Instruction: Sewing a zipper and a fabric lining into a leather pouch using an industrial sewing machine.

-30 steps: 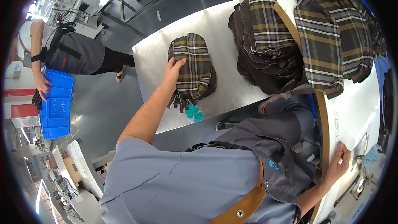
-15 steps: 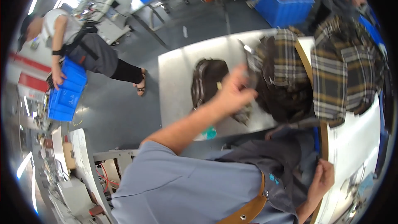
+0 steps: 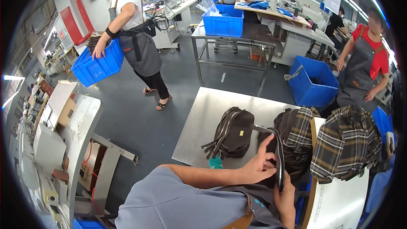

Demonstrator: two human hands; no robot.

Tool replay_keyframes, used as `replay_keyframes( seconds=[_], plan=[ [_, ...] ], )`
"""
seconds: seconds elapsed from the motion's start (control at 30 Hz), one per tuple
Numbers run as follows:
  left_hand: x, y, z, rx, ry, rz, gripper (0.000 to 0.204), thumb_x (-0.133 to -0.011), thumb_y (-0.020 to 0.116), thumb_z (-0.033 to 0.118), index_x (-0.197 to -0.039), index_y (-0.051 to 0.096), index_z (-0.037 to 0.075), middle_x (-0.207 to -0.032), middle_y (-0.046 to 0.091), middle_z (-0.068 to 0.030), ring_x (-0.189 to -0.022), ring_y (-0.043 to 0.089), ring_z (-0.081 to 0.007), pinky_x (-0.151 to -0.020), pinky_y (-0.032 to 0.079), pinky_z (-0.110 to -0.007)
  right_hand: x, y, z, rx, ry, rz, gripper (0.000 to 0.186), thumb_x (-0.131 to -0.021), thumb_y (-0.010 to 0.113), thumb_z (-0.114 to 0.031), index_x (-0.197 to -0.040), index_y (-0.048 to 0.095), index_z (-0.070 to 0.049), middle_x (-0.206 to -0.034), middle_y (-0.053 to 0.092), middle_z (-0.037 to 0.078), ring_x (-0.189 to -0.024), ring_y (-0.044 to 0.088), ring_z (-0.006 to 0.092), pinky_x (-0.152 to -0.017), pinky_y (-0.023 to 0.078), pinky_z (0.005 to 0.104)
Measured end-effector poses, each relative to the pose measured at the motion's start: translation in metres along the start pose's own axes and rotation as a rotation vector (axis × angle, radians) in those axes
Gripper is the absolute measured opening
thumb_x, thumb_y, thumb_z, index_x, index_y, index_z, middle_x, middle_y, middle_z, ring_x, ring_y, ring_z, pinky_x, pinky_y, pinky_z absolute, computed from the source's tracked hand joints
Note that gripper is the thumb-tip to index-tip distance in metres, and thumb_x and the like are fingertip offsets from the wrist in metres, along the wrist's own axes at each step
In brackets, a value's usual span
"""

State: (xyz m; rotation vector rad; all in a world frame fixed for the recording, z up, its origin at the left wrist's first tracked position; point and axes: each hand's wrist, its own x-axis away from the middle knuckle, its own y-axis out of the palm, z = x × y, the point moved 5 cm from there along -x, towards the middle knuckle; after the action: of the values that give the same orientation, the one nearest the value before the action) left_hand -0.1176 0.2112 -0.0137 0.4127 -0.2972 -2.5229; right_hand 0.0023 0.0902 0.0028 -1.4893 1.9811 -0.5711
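My right hand (image 3: 285, 197) is closed around the lower end of a dark zippered bag piece (image 3: 279, 157), which rises as a curved strip in front of me. On its left side, my left hand (image 3: 259, 164) has the index finger stretched upward and the thumb apart, close against the piece. Most of the piece's body is hidden behind my hands and arm. Left of it a small black backpack (image 3: 237, 133) with zippers lies on the metal table (image 3: 212, 106). Plaid-and-black bags (image 3: 299, 129) are piled just beyond my hands.
A plaid bag (image 3: 345, 142) sits on the white worktop (image 3: 339, 203) at right. A person (image 3: 137, 38) at far left carries a blue crate (image 3: 99, 63); another person (image 3: 364, 68) stands at right beside a large blue bin (image 3: 313, 82). A sewing workstation (image 3: 80, 131) stands at left.
My right hand has come up from near the worktop edge and now grips the dark zippered piece. My left hand has drawn back toward me. The view has tilted upward.
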Motion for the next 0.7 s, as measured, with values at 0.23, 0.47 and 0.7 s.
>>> replay_keyframes(
  seconds=[0.23, 0.47, 0.7],
  plan=[
    [0.027, -0.005, 0.038, -1.045, 0.434, -0.057, 0.058, -0.072, 0.079, 0.014, -0.125, 0.057, 0.01, -0.124, 0.057, -0.0124, -0.118, 0.058, -0.0343, -0.102, 0.044, -0.049, 0.009, 0.003, -0.003, 0.012, -0.147, 0.068, 0.025, -0.073, 0.068, 0.004, -0.096, 0.07, -0.003, -0.081, 0.069, 0.017, -0.074, 0.067, 0.0381, -0.067, 0.051, 0.0422],
    [0.037, 0.004, -0.007, -0.931, 0.137, -0.348, 0.031, -0.074, 0.071, 0.006, -0.103, 0.061, 0.007, -0.097, 0.065, -0.0086, -0.094, 0.065, -0.0316, -0.081, 0.051, -0.044, 0.02, -0.005, -0.014, 0.118, -0.212, 0.056, 0.023, -0.069, 0.075, 0.001, -0.09, 0.069, -0.006, -0.079, 0.068, 0.012, -0.067, 0.063, 0.0334, -0.066, 0.047, 0.0397],
    [0.037, -0.001, -0.007, -0.822, 0.076, -0.217, 0.029, -0.075, 0.068, 0.003, -0.103, 0.061, 0.005, -0.094, 0.065, -0.0114, -0.089, 0.065, -0.0344, -0.073, 0.051, -0.043, 0.032, -0.011, 0.006, 0.155, -0.044, 0.216, 0.058, -0.064, 0.079, 0.005, -0.118, 0.058, -0.003, -0.089, 0.062, 0.012, -0.079, 0.061, 0.0274, -0.078, 0.049, 0.036]
  ],
)
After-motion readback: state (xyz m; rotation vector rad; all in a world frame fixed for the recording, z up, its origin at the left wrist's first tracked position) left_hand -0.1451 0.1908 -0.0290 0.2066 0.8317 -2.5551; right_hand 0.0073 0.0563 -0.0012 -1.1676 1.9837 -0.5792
